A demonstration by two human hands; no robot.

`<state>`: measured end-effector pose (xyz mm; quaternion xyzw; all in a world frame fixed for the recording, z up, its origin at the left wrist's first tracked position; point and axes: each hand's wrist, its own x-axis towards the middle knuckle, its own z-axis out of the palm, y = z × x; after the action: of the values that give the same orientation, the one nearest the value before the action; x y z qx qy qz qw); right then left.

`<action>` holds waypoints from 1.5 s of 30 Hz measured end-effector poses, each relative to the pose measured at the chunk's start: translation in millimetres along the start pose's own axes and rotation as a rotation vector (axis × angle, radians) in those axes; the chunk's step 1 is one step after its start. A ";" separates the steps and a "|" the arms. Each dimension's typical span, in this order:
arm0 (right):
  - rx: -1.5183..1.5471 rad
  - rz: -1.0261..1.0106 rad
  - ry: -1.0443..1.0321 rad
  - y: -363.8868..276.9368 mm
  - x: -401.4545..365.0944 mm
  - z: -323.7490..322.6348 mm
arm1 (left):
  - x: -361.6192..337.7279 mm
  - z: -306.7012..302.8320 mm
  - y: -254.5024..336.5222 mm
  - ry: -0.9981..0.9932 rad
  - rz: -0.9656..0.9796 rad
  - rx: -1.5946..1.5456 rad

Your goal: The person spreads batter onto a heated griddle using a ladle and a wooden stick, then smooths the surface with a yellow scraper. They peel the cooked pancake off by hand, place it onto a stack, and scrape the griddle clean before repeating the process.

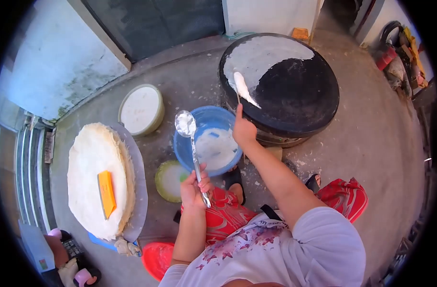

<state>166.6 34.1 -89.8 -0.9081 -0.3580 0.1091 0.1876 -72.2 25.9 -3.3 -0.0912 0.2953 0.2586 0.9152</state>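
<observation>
My left hand (194, 189) is closed around the handle of a metal ladle (195, 148). White batter coats the ladle's bowl, which is raised over the left rim of a blue basin (179, 152) holding more batter. Reaching forward, my right hand (244, 130) grips the thin stick of a batter spreader (238, 97) on a round black griddle (299, 91). A thick lump of batter (242, 86) lies at the spreader's head and hides its shape. Spread batter (261, 55) covers the griddle's far and left part; the rest of the surface shows black.
To the left stands a tall stack of thin round crepes (87, 158) with an orange scraper (106, 193) on top. A tub of white batter (158, 119) and a green-rimmed bowl (159, 185) flank the basin. A red plastic stool (156, 260) is beneath me.
</observation>
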 end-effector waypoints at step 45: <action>0.068 0.182 0.016 69.6 -112.8 -30.5 | 1.9 7.2 -9.2 0.073 0.107 0.195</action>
<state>138.0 -98.8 -84.1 -0.9308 -0.2688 0.1302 0.2105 -62.4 21.2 1.5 0.0047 0.3565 0.2734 0.8934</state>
